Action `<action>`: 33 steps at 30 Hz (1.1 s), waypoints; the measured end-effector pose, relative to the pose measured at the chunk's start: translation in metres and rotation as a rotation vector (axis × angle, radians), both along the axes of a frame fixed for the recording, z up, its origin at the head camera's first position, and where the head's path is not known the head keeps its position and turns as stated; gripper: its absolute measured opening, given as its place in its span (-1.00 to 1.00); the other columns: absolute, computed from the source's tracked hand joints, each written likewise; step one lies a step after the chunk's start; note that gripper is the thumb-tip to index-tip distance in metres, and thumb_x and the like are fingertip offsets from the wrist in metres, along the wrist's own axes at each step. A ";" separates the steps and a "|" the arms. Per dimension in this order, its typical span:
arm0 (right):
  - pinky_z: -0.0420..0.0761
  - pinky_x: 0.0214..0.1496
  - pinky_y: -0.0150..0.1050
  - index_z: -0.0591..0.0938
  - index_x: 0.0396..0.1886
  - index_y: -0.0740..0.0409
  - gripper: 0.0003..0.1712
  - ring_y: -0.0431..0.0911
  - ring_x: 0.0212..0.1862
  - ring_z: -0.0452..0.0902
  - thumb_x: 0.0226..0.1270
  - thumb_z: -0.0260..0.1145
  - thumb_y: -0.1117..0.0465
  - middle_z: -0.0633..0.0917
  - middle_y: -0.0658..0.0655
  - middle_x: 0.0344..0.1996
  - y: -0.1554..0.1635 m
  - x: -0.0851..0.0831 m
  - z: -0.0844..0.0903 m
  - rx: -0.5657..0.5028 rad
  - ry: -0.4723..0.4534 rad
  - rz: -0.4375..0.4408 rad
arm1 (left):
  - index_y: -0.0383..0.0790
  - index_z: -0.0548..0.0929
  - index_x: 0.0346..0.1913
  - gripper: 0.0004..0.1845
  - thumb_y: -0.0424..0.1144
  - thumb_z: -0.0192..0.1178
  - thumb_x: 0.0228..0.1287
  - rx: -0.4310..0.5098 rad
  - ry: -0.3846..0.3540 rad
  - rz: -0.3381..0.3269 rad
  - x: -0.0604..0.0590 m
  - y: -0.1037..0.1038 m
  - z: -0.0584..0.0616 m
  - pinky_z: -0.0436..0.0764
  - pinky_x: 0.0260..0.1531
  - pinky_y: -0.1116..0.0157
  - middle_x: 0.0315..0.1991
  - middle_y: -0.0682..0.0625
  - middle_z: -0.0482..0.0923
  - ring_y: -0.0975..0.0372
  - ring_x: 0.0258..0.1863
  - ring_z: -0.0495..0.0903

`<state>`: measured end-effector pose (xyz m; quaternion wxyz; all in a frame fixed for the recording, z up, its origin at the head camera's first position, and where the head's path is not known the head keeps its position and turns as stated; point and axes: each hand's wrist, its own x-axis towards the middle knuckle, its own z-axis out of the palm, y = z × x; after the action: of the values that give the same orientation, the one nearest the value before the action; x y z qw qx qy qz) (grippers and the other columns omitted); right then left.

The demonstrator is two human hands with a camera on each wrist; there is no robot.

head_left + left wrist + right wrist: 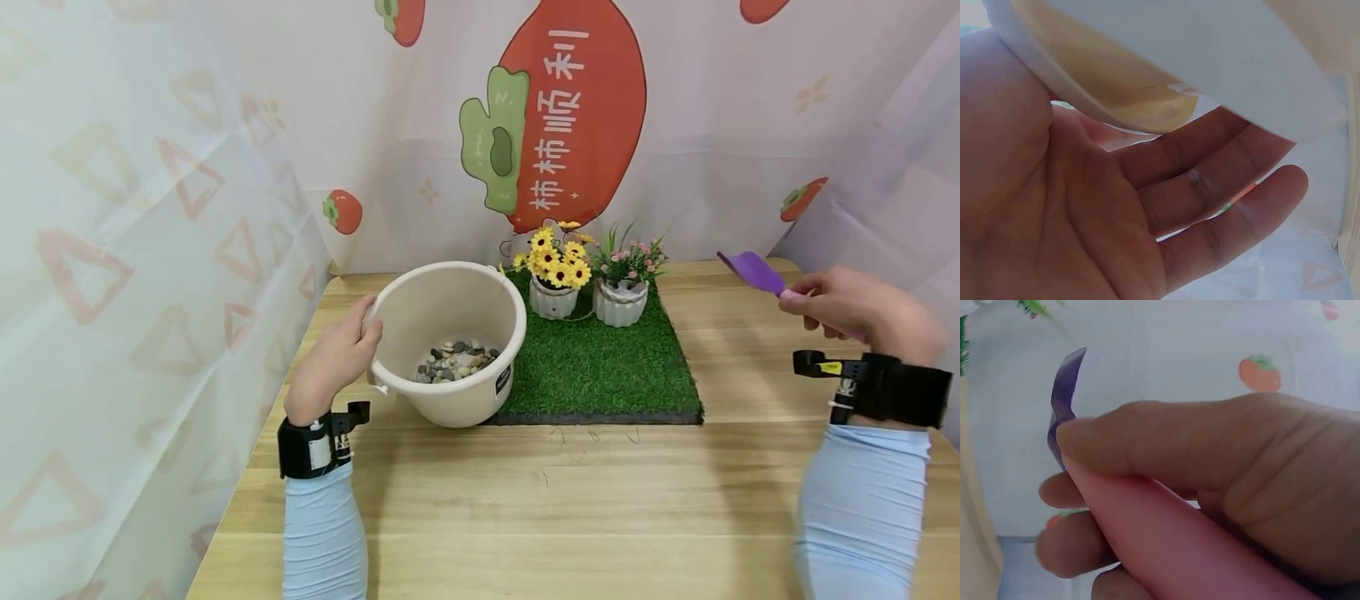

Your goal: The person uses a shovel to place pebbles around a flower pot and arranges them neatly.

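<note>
A beige bucket (442, 408) leans with its mouth toward me, over the left part of the turf mat. Pebbles (459, 362) in grey, white and tan lie inside it. My left hand (333, 362) grips the bucket's left rim, thumb on top; in the left wrist view its fingers (1210, 187) bend below the rim. Off to the right, my right hand (862, 307) holds a small garden trowel (757, 272) in the air, its purple blade pointing left. The right wrist view shows the thumb pressed along the trowel's pink handle (1166, 537).
A green artificial turf mat (607, 375) lies on the wooden table (562, 508). On its back part stand a pot of yellow flowers (553, 298) and a pot of pink flowers (621, 303). Printed curtains (405, 150) hang behind and at the sides.
</note>
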<state>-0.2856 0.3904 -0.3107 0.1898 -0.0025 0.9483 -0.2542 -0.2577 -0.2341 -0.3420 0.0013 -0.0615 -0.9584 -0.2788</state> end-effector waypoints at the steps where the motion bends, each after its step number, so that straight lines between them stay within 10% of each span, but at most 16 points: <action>1: 0.34 -0.51 -0.20 0.41 0.11 0.46 -0.33 -0.13 -0.54 0.30 0.54 -0.03 -0.14 0.50 0.07 -0.48 -0.003 0.000 0.004 0.000 0.009 0.006 | -0.02 0.11 0.53 -0.44 -0.01 -0.25 0.56 0.001 -0.002 0.001 0.000 -0.001 0.000 0.51 -0.15 0.06 0.20 -0.26 0.51 -0.04 -0.07 0.59; 11: 0.33 -0.52 -0.23 0.56 -0.02 0.37 -0.44 -0.09 -0.55 0.38 0.53 0.04 -0.10 0.58 0.06 -0.46 -0.040 0.002 0.045 0.163 0.191 0.154 | 0.02 0.06 0.54 -0.43 0.01 -0.26 0.56 0.009 -0.031 0.001 -0.001 -0.001 0.000 0.51 -0.03 -0.03 0.24 -0.25 0.48 -0.05 0.00 0.59; 33: 0.33 -0.46 -0.26 0.58 0.12 0.15 -0.53 -0.14 -0.54 0.37 0.58 -0.05 -0.06 0.58 0.03 -0.40 -0.097 -0.006 0.098 0.300 0.245 0.356 | 0.05 0.09 0.52 -0.45 -0.03 -0.36 0.53 0.006 -0.045 0.009 -0.001 -0.001 -0.001 0.48 -0.20 0.11 0.14 -0.20 0.54 0.00 -0.11 0.57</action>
<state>-0.2912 0.2938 -0.2125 0.1138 -0.1719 0.9759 -0.0709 -0.2585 -0.2350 -0.3426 -0.0186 -0.0508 -0.9576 -0.2829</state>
